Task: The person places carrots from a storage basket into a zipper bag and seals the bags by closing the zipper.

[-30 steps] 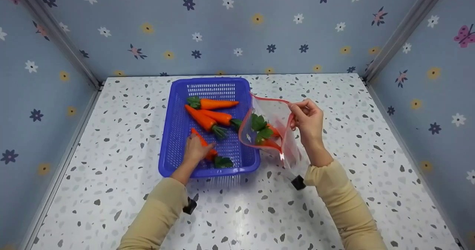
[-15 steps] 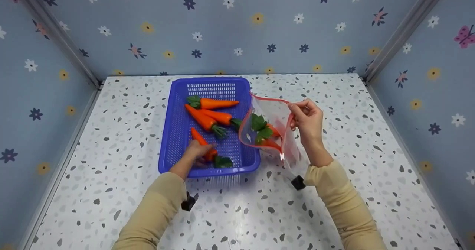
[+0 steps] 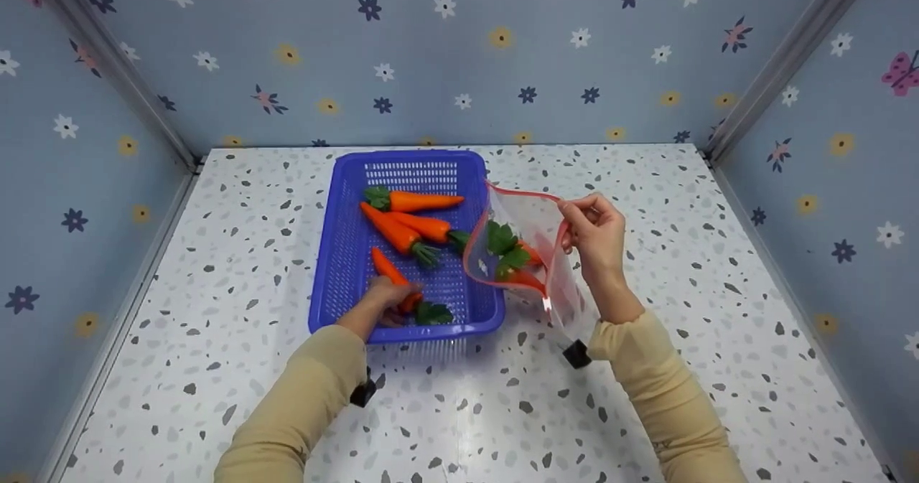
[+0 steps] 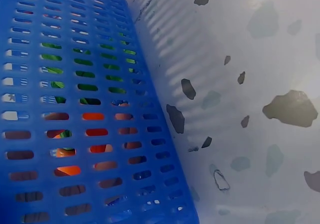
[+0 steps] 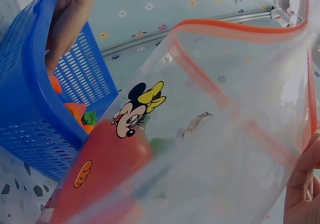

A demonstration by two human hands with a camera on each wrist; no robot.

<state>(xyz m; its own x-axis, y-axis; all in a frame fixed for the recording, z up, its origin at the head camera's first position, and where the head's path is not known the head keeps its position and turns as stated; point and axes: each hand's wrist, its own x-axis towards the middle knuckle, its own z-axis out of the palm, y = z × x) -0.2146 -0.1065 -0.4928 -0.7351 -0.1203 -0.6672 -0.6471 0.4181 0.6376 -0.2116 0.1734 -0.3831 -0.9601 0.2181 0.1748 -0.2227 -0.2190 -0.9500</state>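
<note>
In the head view my left hand (image 3: 386, 298) is inside the blue basket (image 3: 324, 253), its thumb across the thick end of the nearest carrot (image 3: 388, 268) and its other fingers curled at the carrot's side, partly hidden. My right hand (image 3: 599, 235) pinches the red-edged rim of a clear zip bag (image 3: 528, 214), whose mouth gapes beside the basket's right side. Inside the bag are orange carrots with green leaves (image 3: 502, 237). The right wrist view shows the bag (image 5: 230, 154) close up, with my right hand (image 5: 302, 184) at its edge. Basket wall (image 4: 165, 149) fills much of the left wrist view.
Three more carrots lie further back in the basket, one (image 3: 425, 201) crosswise near the far end. The speckled table (image 3: 459, 411) extends around the basket and bag. Flower-patterned walls (image 3: 459, 52) stand behind and at both sides.
My left hand has shifted slightly along the nearest carrot toward its leafy end, its fingers curling down beside it. The right hand and bag have stayed nearly still.
</note>
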